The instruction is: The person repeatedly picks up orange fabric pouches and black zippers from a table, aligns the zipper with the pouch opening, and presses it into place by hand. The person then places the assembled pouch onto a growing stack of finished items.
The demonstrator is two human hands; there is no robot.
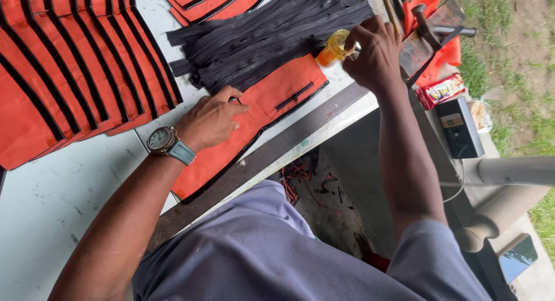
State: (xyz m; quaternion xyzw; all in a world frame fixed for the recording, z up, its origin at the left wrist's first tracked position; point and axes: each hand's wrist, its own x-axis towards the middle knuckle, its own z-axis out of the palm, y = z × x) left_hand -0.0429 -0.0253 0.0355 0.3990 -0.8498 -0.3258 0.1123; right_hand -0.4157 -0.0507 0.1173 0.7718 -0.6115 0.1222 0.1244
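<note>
Two hands apart: left hand (213, 119) flat on orange panel (254, 119), right hand (374, 51) gripping amber bottle (333, 47); tipping risks staining nearby fabric.

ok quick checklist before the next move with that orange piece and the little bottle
1. Left hand pins orange piece flat: ok.
2. Right hand has a grip on the amber bottle: ok.
3. Bottle open or capped: cannot tell.
4. Piece fully on the table: ok, though near the edge.
5. Black strips off the piece: not ok, they touch its top edge.
</note>
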